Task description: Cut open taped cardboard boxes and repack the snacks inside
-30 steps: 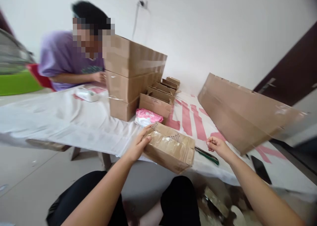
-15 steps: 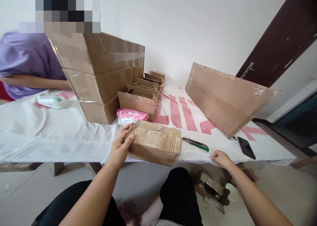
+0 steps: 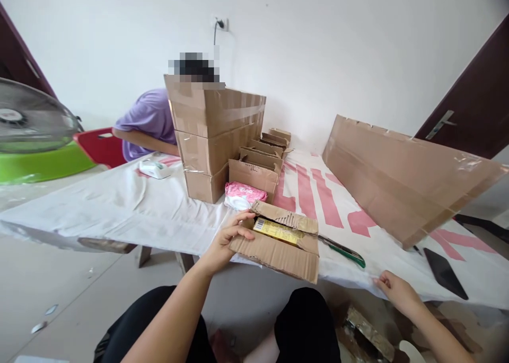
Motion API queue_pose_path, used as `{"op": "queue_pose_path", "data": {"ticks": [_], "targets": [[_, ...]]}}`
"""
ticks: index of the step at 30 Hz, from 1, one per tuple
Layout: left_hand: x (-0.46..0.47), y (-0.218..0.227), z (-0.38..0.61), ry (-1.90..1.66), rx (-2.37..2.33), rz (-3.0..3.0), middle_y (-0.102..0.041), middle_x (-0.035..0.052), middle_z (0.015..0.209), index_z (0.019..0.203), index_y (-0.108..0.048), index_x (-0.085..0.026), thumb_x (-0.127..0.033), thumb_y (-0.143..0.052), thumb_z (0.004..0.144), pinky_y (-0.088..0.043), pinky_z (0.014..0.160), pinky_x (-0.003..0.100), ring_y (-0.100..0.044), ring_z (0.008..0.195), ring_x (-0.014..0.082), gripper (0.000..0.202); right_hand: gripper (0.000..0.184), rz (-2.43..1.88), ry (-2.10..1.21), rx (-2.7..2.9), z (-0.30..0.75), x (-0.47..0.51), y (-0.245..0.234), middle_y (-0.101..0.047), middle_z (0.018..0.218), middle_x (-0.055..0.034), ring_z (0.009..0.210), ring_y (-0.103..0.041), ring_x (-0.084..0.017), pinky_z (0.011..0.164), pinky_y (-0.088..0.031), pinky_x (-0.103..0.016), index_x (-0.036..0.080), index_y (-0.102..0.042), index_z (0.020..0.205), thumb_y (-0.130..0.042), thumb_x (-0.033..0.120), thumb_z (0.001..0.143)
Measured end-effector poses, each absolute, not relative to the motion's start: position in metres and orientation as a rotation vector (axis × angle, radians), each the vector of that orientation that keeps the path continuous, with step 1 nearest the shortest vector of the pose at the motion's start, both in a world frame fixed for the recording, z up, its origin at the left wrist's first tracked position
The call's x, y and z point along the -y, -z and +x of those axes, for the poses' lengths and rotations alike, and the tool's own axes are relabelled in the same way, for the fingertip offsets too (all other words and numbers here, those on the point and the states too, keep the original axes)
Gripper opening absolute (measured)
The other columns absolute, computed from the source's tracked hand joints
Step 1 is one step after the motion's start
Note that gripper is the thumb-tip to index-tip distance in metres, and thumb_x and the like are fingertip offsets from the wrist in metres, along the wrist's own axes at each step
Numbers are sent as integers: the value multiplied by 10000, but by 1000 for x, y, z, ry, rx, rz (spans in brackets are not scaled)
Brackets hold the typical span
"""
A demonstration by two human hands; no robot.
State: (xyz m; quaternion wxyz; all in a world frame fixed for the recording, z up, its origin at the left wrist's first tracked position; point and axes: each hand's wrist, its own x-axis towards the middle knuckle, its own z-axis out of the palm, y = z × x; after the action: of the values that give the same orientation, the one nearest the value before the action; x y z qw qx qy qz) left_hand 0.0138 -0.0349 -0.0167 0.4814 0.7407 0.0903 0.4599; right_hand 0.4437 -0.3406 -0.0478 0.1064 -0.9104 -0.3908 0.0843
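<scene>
A small cardboard box [image 3: 278, 258] rests at the front edge of the table with its top flaps parted. Inside it shows a yellow package [image 3: 281, 232] with a barcode on its left end. My left hand [image 3: 222, 249] grips the box's left end, fingers over the top edge. To the right of the box lies a green utility knife [image 3: 345, 255]. My right hand [image 3: 400, 291] is at the cloth's front edge, thumb and fingers pinched together; whatever is between them I cannot make out. Behind the box sits a pink soft pack [image 3: 244, 194].
Stacked cartons [image 3: 199, 156] stand back left, beside a row of open boxes [image 3: 254, 174]. A large cardboard sheet [image 3: 397, 177] leans at the right, near a black phone [image 3: 445, 273]. A person in a purple shirt [image 3: 149, 116] sits behind the stack.
The small box's top has come open, exposing the yellow package. My view has shifted left, bringing a fan and red chair into sight. My left hand stays on the box.
</scene>
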Motion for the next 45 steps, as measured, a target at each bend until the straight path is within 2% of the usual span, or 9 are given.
{"op": "queue_pose_path", "data": {"ticks": [7,14,18,22,27,33,36,39,45], "targets": [[38,20,18,-1173,-233,1795,-538,89,1352,804,-737,-242,-304,-667,841,-244,1150,531,-356,1386,303,100,253,-2328,39,1486,373,291,-35,-616,619,24,540,-565,-174,559,-447,-294,262,-519,797,-407,464,899],[41,21,17,-1200,-248,1820,-546,101,1344,808,-735,-231,-332,-672,839,-288,1131,532,-375,1374,305,123,215,-1564,182,2115,274,234,-67,-684,1062,-79,1021,-633,-209,887,-526,-374,241,-563,1126,-437,261,952],[44,23,17,-1226,-254,1868,-546,99,1334,833,-742,-238,-334,-660,849,-284,1138,520,-369,1376,294,127,340,-1591,125,2294,262,213,-69,-656,1198,-119,1135,-598,-237,966,-508,-436,211,-522,1249,-456,371,957],[46,23,16,-1257,-288,1953,-525,88,1340,855,-751,-261,-317,-667,844,-312,1125,506,-360,1374,295,101,534,-1766,178,2298,268,196,-74,-466,1449,-141,1394,-334,-319,1119,-303,-575,218,-474,1356,-453,531,924],[48,21,16,-1255,-322,2000,-487,82,1365,881,-748,-278,-284,-680,830,-363,1091,487,-372,1361,302,86,669,-1992,-120,2217,281,174,-81,-326,1539,-133,1437,-240,-306,1135,-275,-550,229,-360,1447,-427,610,901],[48,21,17,-1248,-311,1983,-511,84,1327,884,-745,-274,-270,-685,824,-358,1102,474,-369,1368,301,85,464,-2071,-226,2334,285,153,-89,-380,1505,-96,1432,-249,-276,1117,-313,-468,235,-526,1333,-380,451,949],[47,22,17,-1247,-292,1970,-519,85,1314,877,-745,-268,-274,-684,827,-352,1108,471,-354,1378,299,79,446,-2164,-150,2362,281,145,-90,-372,1499,-121,1361,-363,-321,1060,-347,-502,233,-553,1295,-371,439,943],[47,22,18,-1248,-291,1961,-516,85,1316,873,-744,-265,-274,-677,834,-345,1111,476,-344,1385,298,79,366,-2188,-81,2341,275,140,-94,-444,1431,-139,1233,-497,-317,979,-401,-477,204,-622,1083,-372,425,934],[50,21,18,-1242,-325,1946,-516,87,1318,881,-743,-267,-289,-661,845,-343,1112,483,-345,1381,303,93,163,-2027,-30,2305,285,153,-109,-617,1160,-82,1025,-576,-244,862,-448,-375,220,-564,915,-570,245,754]]}}
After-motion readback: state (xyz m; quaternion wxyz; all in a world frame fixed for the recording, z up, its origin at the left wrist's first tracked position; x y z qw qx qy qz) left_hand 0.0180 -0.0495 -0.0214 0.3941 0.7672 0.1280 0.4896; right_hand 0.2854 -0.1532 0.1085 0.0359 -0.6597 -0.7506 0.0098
